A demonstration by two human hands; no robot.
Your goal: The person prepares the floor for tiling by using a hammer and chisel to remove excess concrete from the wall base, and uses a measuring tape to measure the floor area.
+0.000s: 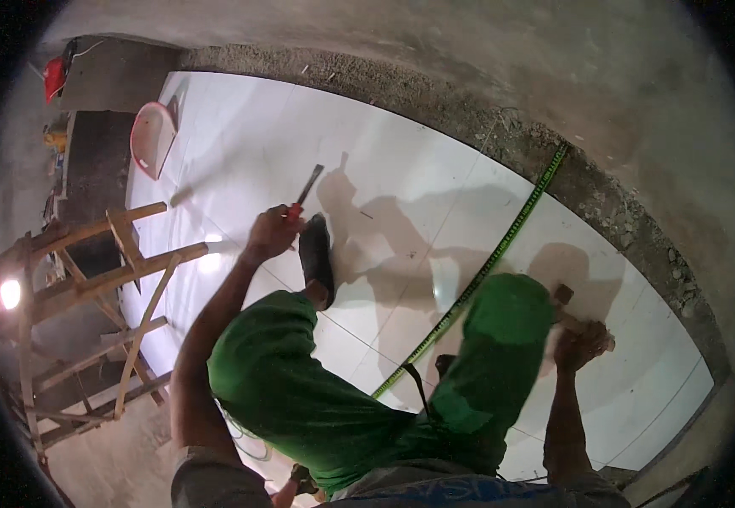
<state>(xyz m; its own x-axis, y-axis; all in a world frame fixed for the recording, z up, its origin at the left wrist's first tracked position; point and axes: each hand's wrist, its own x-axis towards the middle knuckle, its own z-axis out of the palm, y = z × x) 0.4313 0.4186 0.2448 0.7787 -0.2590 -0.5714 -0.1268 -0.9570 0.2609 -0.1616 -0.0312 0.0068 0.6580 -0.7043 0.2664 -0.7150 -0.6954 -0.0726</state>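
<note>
My left hand (273,234) is closed round the red handle of a chisel (309,185), its flat metal blade pointing up and away over white floor tiles (317,127). Just below that hand is my dark shoe (317,258). On the right, beside my green-trousered knee, my right hand (583,343) grips what looks like a hammer (563,296) with a wooden handle and a small dark head; the fingers hide part of it. A green measuring tape (503,244) lies stretched slantwise across the tiles between my legs, neither hand touching it.
A strip of rough rubble (469,118) runs between the tiles and the bare wall (605,76). To the left stand a wooden trestle (122,275) and a bright lamp (10,294). A red-rimmed basin (153,140) rests at the far left tile edge.
</note>
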